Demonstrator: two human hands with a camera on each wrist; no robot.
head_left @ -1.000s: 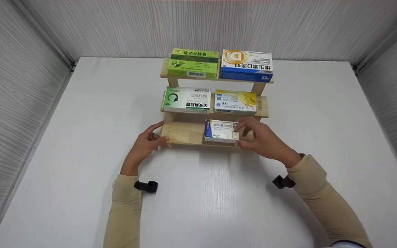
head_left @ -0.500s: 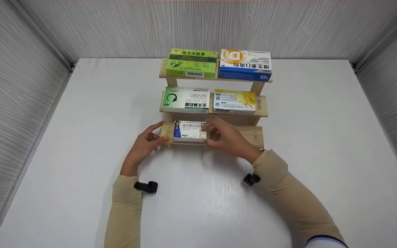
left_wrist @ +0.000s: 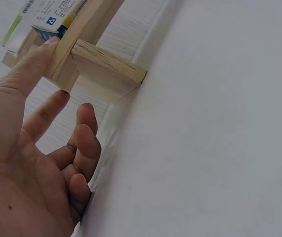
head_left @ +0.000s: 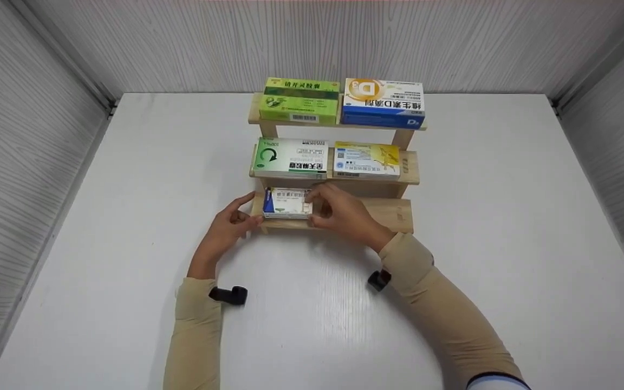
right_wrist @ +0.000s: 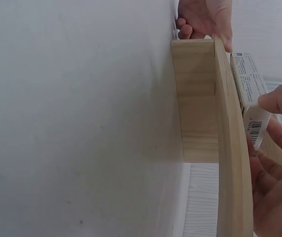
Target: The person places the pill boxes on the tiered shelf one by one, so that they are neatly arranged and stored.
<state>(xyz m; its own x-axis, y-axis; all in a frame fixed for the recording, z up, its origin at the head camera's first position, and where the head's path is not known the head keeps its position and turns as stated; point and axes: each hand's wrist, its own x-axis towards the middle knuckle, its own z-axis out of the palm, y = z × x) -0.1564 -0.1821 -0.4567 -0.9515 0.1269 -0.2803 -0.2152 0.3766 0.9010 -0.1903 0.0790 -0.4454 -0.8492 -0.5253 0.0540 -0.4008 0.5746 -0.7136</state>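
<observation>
A white and blue medicine box (head_left: pixel 287 203) lies at the left end of the bottom tier of a three-tier wooden rack (head_left: pixel 379 214). My right hand (head_left: pixel 344 214) pinches the box at its right end; a barcode on that end shows in the right wrist view. My left hand (head_left: pixel 229 225) holds the left end of the bottom tier. In the left wrist view its thumb (left_wrist: pixel 47 49) lies at the board's corner and the index finger reaches the end from the other side, while the remaining fingers curl loosely off the wood.
On the middle tier lie a green and white box (head_left: pixel 292 156) and a yellow and white box (head_left: pixel 366 159). The top tier bears a green box (head_left: pixel 300 101) and a blue and white D3 box (head_left: pixel 383 102). The rack stands on a white table (head_left: pixel 301 314) with panelled walls around.
My right hand has moved left along the bottom tier with the white and blue box, from the middle-right to the left end. The left hand has stayed at the rack's end.
</observation>
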